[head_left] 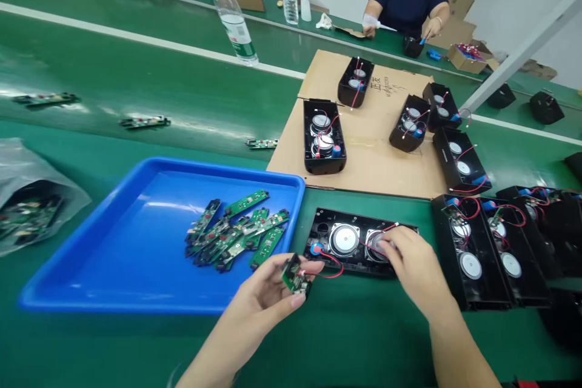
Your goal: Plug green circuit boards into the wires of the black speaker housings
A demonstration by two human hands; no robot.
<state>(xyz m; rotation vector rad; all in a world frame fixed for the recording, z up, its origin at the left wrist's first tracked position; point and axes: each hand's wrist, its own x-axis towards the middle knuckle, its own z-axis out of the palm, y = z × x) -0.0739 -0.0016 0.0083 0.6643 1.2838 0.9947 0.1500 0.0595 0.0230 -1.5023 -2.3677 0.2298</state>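
Fingers, left hand [266, 300]: holding one circuit board [290, 277]. Fingers, right hand [421, 267]: bunching narrowly at the right speaker [373, 244] — any grip, cannot tell. Black housing [336, 219]: lying lengthwise left to right, beyond the board — right hand sitting nearer.

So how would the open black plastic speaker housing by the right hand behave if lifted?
The housing would probably stay stiff, as its walls look moulded. Two round speakers seated inside may make it rather heavy. The thin red wire would likely flop and could tug the green circuit board in the left hand.
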